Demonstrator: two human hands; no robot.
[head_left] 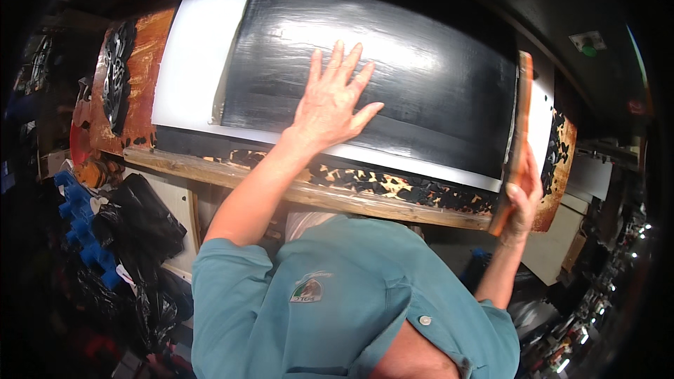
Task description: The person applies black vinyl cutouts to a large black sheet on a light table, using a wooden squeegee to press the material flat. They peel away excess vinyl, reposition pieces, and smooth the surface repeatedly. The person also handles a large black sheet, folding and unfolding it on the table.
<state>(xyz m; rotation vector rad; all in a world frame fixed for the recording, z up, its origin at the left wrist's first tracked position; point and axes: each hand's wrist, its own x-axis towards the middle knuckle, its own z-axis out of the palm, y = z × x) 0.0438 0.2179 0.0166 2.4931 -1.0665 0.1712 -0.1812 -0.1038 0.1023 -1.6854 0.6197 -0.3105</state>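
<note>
A large, glossy black sheet (435, 105) lies over a white sheet (193, 63) on the workbench. My left hand (330, 102) rests on the black sheet near its left-centre, palm down and fingers spread. At the sheet's right edge, my right hand (524, 193) grips the near part of a long orange-brown strip (523, 102), which looks like a wooden straightedge. The strip runs away from me along that edge and is slightly blurred. I cannot tell whether it presses on the sheet.
A wooden rail (337, 200) forms the bench's front edge, with black scraps (421, 193) behind it. On the left stands a dark ornate cut-out piece (116, 77) on an orange-brown surface. Black plastic bags (144, 231) and a blue notched object (84, 224) are below left.
</note>
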